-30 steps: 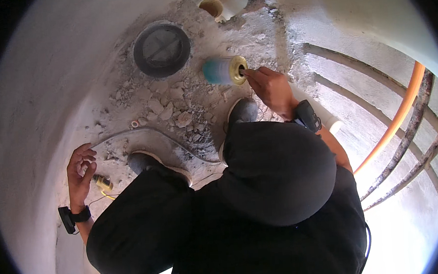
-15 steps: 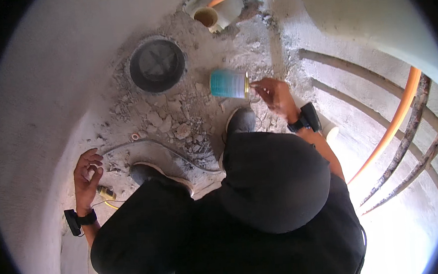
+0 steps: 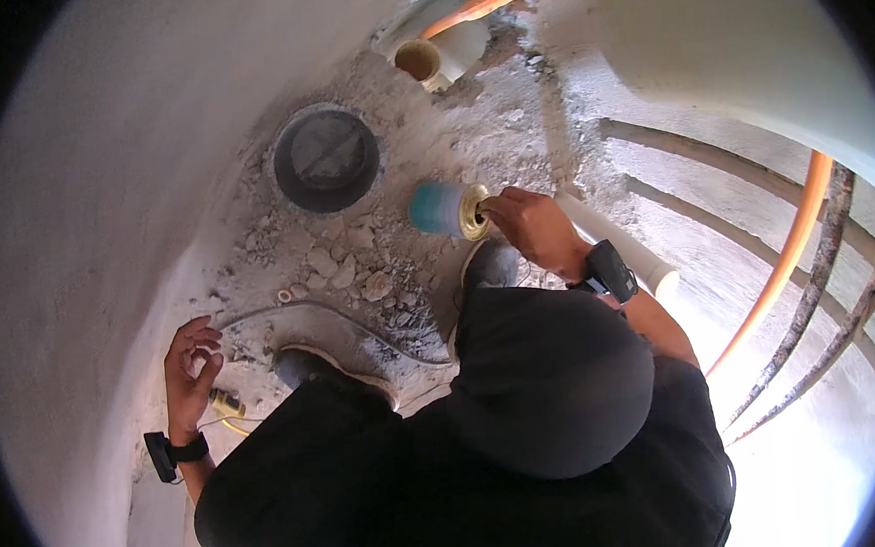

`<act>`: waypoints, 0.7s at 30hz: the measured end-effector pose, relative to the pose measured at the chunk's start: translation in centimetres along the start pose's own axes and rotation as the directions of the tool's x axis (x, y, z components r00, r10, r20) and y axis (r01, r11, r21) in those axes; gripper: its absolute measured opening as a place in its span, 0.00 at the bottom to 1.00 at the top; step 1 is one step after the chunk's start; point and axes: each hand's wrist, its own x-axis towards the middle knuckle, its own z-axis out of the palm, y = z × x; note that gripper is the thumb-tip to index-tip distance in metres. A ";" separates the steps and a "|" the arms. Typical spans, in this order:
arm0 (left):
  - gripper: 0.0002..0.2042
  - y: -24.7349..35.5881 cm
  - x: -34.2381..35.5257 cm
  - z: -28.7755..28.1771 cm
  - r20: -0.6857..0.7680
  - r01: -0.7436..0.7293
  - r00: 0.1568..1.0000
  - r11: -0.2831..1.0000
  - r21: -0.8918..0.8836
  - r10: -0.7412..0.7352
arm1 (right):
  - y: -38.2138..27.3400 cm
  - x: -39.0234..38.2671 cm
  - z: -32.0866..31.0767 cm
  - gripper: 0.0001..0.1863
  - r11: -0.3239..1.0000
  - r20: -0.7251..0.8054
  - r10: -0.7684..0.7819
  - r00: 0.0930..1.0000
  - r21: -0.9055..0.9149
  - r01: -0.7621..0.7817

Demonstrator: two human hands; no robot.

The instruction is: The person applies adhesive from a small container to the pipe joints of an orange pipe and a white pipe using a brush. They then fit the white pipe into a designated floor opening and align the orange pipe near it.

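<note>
My right hand (image 3: 530,228) pinches the gold top end of a tilted teal-and-white can (image 3: 434,210), fingertips at its opening. I cannot tell whether the can touches the rubble floor. My left hand (image 3: 189,371) is at the lower left beside the curved wall, fingers loosely curled and apart, holding nothing. Close by it are a grey cable (image 3: 345,321) and a small yellow tool (image 3: 225,403) with a yellow cord. A small pale ring (image 3: 285,296) lies on the floor.
A round grey drain fitting (image 3: 326,152) sits in the broken floor (image 3: 377,262). Beyond it is an open pipe end (image 3: 417,62) with an orange conduit. A white pipe (image 3: 637,256) lies behind my right wrist. More conduits (image 3: 796,241) curve along the right wall; my shoes and knees are below.
The view has shifted, with the scene sitting lower in the picture. The can in my right hand has turned from side-on at half a second ago to showing its open top again.
</note>
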 end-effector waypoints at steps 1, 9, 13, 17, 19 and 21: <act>0.24 -0.1 -0.1 0.0 -0.003 0.009 1.000 1.000 0.011 -0.009 | -0.4 0.1 -0.3 0.08 1.000 -0.005 0.007 1.000 -0.010 -0.007; 0.24 0.6 0.3 0.1 0.004 0.020 1.000 1.000 0.010 -0.020 | -3.4 -0.8 -4.1 0.09 0.986 -0.136 0.130 0.982 0.121 -0.113; 0.24 1.0 1.3 0.8 0.017 -0.033 0.999 0.995 0.092 0.031 | -3.0 0.5 -3.8 0.09 0.998 -0.069 0.006 0.998 0.056 -0.002; 0.24 1.7 1.9 1.2 0.045 -0.019 0.999 0.999 0.029 0.018 | -3.4 2.5 -3.4 0.09 0.998 -0.014 -0.046 0.999 0.041 0.046; 0.25 1.3 1.4 1.0 0.029 -0.009 1.000 0.999 0.031 0.008 | -3.5 2.7 -3.4 0.09 0.990 -0.054 -0.093 0.994 0.102 0.098; 0.25 1.0 1.4 0.8 0.034 -0.030 0.999 0.999 0.018 0.030 | -3.6 3.0 -3.6 0.09 0.988 -0.086 -0.109 0.990 0.104 0.117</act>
